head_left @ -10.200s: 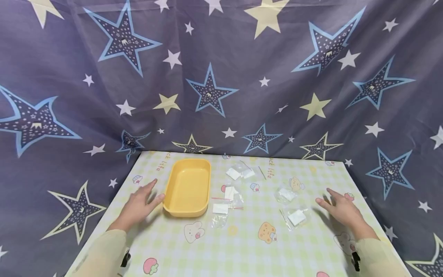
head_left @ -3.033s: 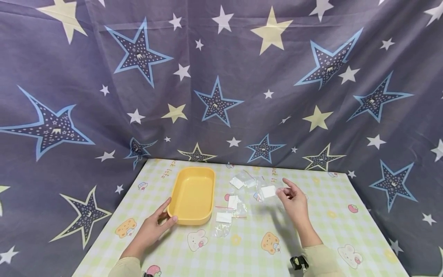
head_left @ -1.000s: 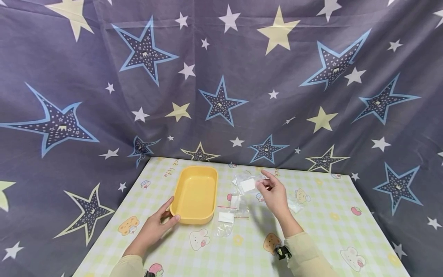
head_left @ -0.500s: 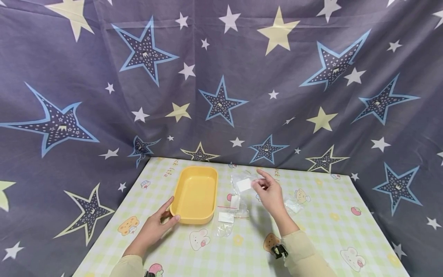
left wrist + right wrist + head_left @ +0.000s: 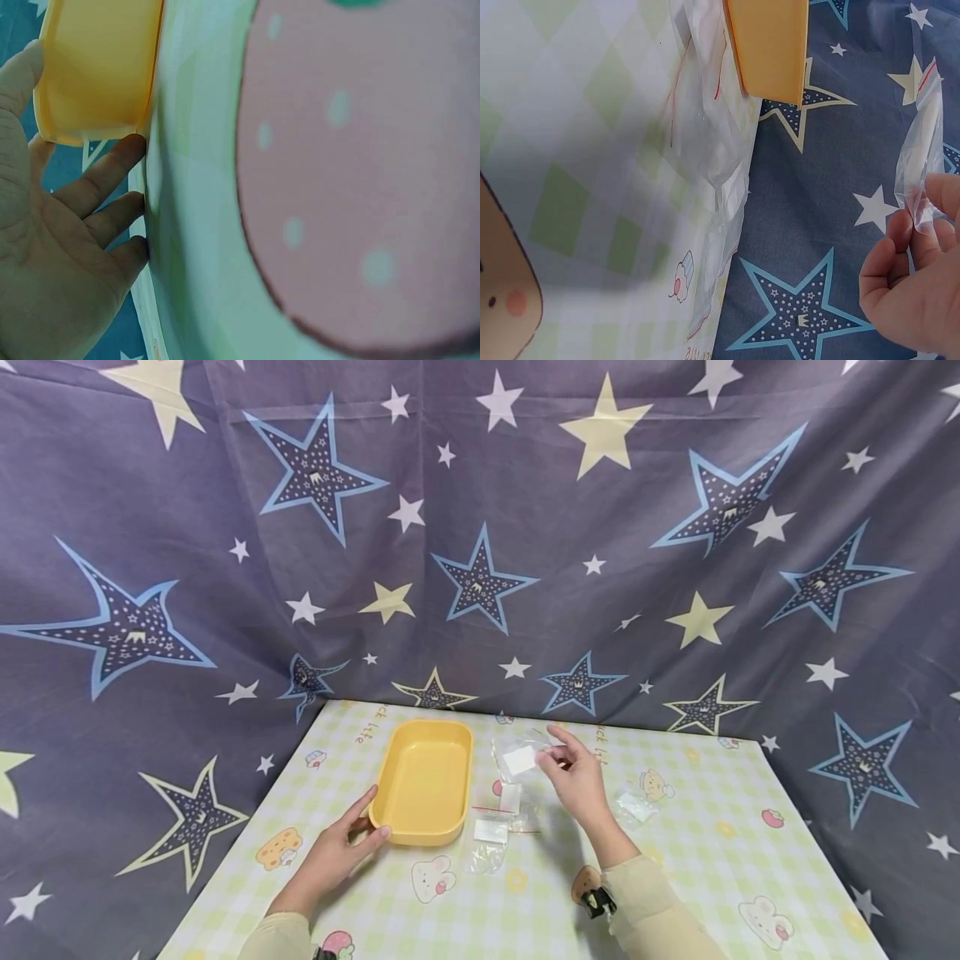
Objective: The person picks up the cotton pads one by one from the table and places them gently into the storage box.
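Observation:
My left hand (image 5: 333, 853) holds the near left corner of a yellow rectangular tray (image 5: 422, 838), its thumb at the near side and fingers along the left. The left wrist view shows the other fingertips (image 5: 133, 204) down by the tablecloth. Right of the tray, my right hand (image 5: 577, 781) pinches a small clear zip bag (image 5: 521, 761) with a white rectangular piece inside. In the right wrist view this bag (image 5: 924, 142) is raised off the table, its red seal line at the top. The tray's inside has nothing in it.
Two similar zip bags (image 5: 491, 832) overlap beside the tray's right side. Bags farther back (image 5: 724, 202) are mostly hidden behind the held one in the head view. Another bag (image 5: 636, 807) lies right of my right forearm. A checked cloth covers the table; a starry curtain (image 5: 480, 527) hangs behind.
My left hand has come to the tray's corner. From the right side, my right hand has taken up one zip bag and carried it left, still drifting toward the tray over the last second.

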`<state>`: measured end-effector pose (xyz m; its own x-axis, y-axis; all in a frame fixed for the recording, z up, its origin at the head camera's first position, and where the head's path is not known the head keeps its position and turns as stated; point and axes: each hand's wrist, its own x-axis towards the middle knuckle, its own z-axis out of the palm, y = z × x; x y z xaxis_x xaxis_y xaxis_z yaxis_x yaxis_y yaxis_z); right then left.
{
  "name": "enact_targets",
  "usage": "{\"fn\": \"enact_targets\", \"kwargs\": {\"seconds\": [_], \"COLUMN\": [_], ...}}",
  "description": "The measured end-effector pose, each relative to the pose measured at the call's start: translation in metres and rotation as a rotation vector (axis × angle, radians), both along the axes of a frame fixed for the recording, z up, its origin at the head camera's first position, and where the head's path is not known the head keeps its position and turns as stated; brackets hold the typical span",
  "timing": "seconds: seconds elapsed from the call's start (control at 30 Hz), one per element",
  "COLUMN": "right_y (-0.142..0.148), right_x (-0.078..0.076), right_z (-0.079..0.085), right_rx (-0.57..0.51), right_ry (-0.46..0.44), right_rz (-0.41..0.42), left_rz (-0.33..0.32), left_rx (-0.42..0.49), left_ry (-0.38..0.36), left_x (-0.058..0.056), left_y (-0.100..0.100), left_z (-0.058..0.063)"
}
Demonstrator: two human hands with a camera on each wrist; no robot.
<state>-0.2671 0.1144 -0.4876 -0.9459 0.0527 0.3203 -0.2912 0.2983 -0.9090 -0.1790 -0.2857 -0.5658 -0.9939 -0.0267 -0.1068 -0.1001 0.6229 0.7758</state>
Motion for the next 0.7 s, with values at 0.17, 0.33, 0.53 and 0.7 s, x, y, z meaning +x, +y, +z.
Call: {"fn": "enact_targets", "kwargs": {"seconds": [0.17,0.33,0.53,0.7], "right_y": [-0.004,-0.007,-0.012,-0.016], "right_x": [-0.001,-0.001,-0.003,-0.005], "right_z": [0.000,0.000,0.000,0.001], "right_rx": [0.017,0.027,0.057,0.095], "right_ry": [-0.013,-0.027,-0.022,-0.015], "right_rz": [-0.002,0.009,0.019,0.017], "left_rz": [0.001,-0.001,0.000,-0.003], "left_rx": [0.002,-0.003,0.001,0.004], "left_ry": [0.004,0.005,0.003,0.001], "left_x": [0.001,0.001,0.001,0.000], "left_y": [0.001,0.001,0.000,0.000], "left_z": [0.000,0.001,0.002,-0.001]}}
